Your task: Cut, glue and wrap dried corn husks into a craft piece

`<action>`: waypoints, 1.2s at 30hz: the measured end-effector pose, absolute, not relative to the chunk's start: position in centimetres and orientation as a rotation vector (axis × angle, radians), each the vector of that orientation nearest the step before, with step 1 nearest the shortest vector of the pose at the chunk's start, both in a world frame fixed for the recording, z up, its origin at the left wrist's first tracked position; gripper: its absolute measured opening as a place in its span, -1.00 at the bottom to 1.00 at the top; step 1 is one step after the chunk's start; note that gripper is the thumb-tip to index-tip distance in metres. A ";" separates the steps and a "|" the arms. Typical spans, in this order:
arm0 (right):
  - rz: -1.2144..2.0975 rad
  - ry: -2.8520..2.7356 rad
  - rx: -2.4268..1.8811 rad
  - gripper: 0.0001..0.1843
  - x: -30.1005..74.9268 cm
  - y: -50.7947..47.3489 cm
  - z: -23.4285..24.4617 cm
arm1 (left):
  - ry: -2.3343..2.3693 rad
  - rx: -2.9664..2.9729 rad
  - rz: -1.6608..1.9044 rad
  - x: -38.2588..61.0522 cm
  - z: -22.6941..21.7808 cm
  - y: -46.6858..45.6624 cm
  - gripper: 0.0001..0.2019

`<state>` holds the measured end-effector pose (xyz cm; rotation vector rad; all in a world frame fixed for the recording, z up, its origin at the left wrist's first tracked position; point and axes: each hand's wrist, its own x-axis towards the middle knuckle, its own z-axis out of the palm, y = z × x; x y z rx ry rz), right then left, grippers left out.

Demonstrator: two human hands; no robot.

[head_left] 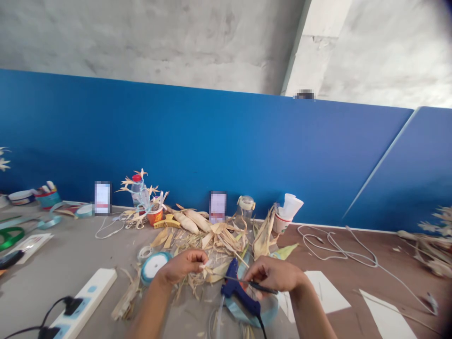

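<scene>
A small pale scrap (205,265) is between the hands, over a heap of husk bits, pinched between the thumb and fingers of the left hand (186,264). The fingers of the right hand (273,275) are closed around a thin dark tool (263,286), whose narrow end reaches left across a blue glue gun (243,293). Whether tool and gun touch, I cannot tell.

Beside the left forearm sits a reel of light blue ribbon (155,266) with a white face, a small roll of tape (144,253) just behind it. Dry husks (226,238) are strewn behind the hands.

Along the blue partition (197,141) stand the containers: an orange cup (155,217) with thin sticks in it, a clear bottle (138,192) with a red cap, a see-through jar (244,214) with a cream lid, and a white cup with red marks (281,224), white paper-like pieces rising from it. Farther left, a red and blue tin (48,199) holds pens, near a round blue and white tub (21,197). Marks on the cups and tin are too small to read; the two phone screens (218,207) are blurred out. A white power strip (93,292) at lower left carries black plugs.
</scene>
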<state>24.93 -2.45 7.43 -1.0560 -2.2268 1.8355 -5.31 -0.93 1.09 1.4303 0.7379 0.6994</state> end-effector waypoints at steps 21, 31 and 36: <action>1.779 -2.266 -1.165 -0.53 24.9 -2.5 7.1 | 0.725 1.453 0.689 -5.0 1.8 -1.4 -0.76; 1.769 -2.279 -1.119 -0.70 24.8 -2.8 7.7 | 0.758 1.479 0.669 -5.1 2.8 -2.0 -0.83; 1.750 -2.312 -1.137 -0.66 24.9 -2.7 7.3 | 0.744 1.490 0.682 -5.0 3.1 -2.1 -0.83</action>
